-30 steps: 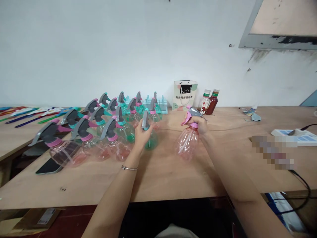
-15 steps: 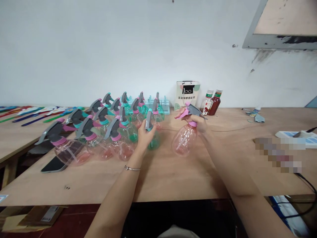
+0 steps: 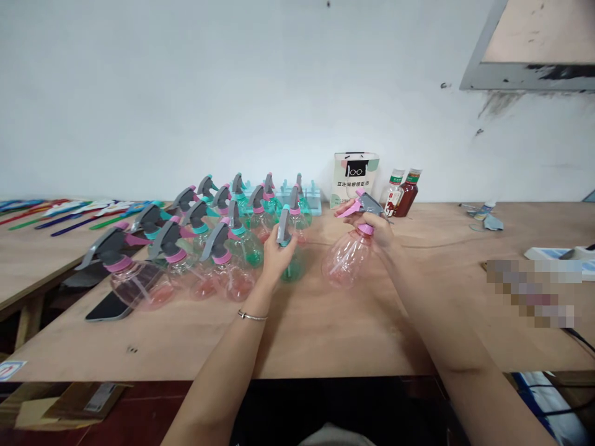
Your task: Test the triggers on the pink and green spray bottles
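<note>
My left hand (image 3: 277, 255) is wrapped round the neck of a green spray bottle (image 3: 292, 267), which stands at the right end of the front row with its grey trigger head upright. To the right, my right hand (image 3: 375, 228) grips a clear pink spray bottle (image 3: 346, 259) by its neck, under the grey and pink trigger head. That pink bottle leans, its head tipped to the right; whether its base touches the table I cannot tell. Left of my left hand, several pink spray bottles (image 3: 235, 279) and green spray bottles (image 3: 248, 248) stand close together in rows.
A phone (image 3: 108, 308) lies by the leftmost bottles on the wooden table (image 3: 325, 347). Behind stand a paper bag (image 3: 348, 192), two drink bottles (image 3: 409, 195) and a light-blue rack (image 3: 313, 201). A power strip (image 3: 558, 254) and a blurred object (image 3: 530, 294) lie right.
The view has shifted slightly, so most things appear a little further right. Both hands keep hold of their spray bottles; the pink one tilts slightly more.
</note>
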`<state>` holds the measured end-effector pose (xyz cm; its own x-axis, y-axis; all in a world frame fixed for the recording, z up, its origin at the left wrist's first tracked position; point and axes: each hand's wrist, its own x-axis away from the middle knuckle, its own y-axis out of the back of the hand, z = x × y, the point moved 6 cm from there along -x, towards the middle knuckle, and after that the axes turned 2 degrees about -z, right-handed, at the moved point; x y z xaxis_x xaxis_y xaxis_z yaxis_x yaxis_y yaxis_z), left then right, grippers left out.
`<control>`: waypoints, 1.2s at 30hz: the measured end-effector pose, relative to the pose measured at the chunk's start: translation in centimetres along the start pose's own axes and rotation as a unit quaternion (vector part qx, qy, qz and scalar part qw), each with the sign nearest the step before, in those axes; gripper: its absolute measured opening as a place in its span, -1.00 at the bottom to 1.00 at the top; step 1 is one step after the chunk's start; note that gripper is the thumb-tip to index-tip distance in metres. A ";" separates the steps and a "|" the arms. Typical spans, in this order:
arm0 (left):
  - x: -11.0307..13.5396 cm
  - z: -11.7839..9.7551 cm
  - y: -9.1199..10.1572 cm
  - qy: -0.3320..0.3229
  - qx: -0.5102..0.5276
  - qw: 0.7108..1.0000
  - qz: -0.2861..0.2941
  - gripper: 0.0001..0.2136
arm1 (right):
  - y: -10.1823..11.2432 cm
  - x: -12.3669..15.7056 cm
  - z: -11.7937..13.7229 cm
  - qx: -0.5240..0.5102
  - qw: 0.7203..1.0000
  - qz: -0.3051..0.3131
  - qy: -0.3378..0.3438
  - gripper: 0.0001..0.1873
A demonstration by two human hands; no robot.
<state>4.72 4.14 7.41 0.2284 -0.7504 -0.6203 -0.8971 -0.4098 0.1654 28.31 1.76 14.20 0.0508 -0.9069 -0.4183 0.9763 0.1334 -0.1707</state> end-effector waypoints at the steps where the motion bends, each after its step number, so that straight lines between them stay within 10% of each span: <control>1: 0.0 0.0 0.0 -0.001 0.001 1.000 0.000 -0.82 | 0.1 0.0 0.0 -0.007 1.000 -0.006 -0.001 -0.84; 25: 0.0 0.1 -0.1 -0.031 -0.051 0.998 0.005 -0.77 | 2.7 -0.7 -1.4 0.100 0.994 -0.049 -0.007 -0.85; 36: 0.3 -0.2 -0.3 -0.035 -0.042 0.998 0.019 -0.74 | 20.1 0.6 0.6 0.372 0.882 -0.288 0.029 -0.63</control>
<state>5.16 3.92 7.34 0.1647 -0.7300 -0.6633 -0.8687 -0.4259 0.2530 48.14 3.66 11.06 -0.4877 -0.7142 -0.5021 0.7065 -0.6607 0.2535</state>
